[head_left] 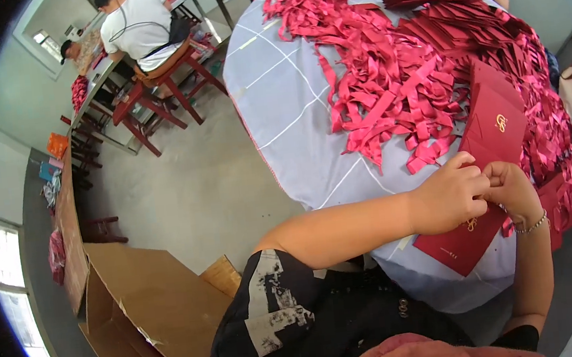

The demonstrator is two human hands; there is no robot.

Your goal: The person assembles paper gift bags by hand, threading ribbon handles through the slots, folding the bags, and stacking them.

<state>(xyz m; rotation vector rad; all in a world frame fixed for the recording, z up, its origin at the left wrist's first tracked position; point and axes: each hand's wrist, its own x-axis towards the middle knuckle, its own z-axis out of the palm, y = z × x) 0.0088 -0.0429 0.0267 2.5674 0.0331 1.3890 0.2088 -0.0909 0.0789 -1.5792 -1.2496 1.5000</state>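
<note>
at the near edge of the round, cloth-covered counter (268, 76), a flat red paper bag (464, 250) with gold print lies below the left hand (448, 193) and right hand (514, 189). fingers are curled and bunched close together, kinda pinching, but i can't tell on what. pinkish-red ribbons (381, 92) are heaped just beyond, beside stacked dark red bags (451, 28).

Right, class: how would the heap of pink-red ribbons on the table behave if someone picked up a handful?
The ribbons would probably droop, since they lie in limp curls. A handful may drag its neighbours along, as they overlap in a tangle. Each is likely light, being narrow and thin.
</note>
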